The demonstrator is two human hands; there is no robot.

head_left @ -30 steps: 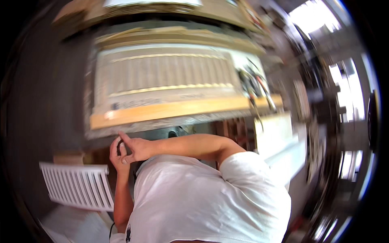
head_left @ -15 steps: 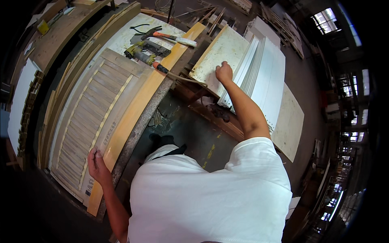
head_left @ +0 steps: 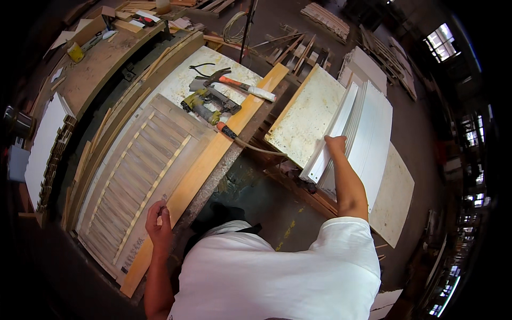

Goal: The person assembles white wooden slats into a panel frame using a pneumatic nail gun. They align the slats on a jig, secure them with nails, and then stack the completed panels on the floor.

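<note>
My left hand rests at the near edge of a louvered wooden shutter, fingers curled together in a pinch with nothing visible in them. A long yellow plank lies along the shutter's right side. My right hand reaches out to the right and grips the end of a white slat. That slat lies on a stack of white panels beside a speckled white board.
A nail gun with an air hose, an orange-handled hammer and pliers lie on the bench beyond the shutter. A cluttered wooden bench stands at far left. Timber offcuts cover the floor behind.
The view swung from looking ahead to looking down on the bench. My hands parted: the left went to the shutter's edge, the right out to the white slat, which it now grips.
</note>
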